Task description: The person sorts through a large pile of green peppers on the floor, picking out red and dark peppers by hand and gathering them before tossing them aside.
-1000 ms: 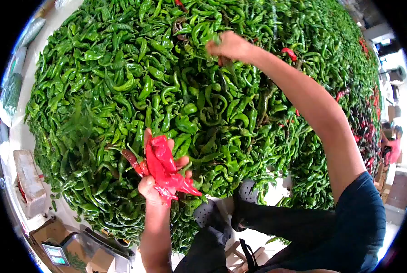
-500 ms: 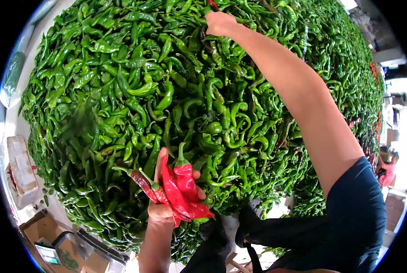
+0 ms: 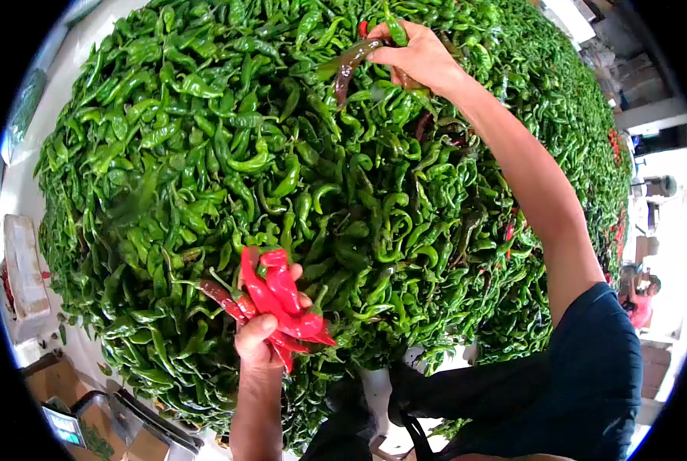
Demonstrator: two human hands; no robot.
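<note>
My left hand [image 3: 256, 338] is closed round a bunch of red peppers [image 3: 274, 296], low over the front of a large heap of green peppers [image 3: 236, 161]. One pepper in the bunch, a darker brownish-red one [image 3: 219, 296], points out to the left on its green stem. At the far top of the heap, my right hand [image 3: 422, 60] grips a dark brown-green pepper [image 3: 351, 67] between thumb and fingers. A green pepper [image 3: 394, 28] and a bit of red show by its fingertips; whether these are held too I cannot tell.
Red peppers [image 3: 509, 230] are scattered among the green ones at right. To the left stands a white foam box [image 3: 27, 269]. Cardboard boxes and a device with a lit screen [image 3: 64, 424] lie lower left. Another person [image 3: 640, 300] is at far right.
My right hand has come back and to the right, and the dark pepper now shows in it. My left hand has shifted slightly left, with the red peppers turned in it.
</note>
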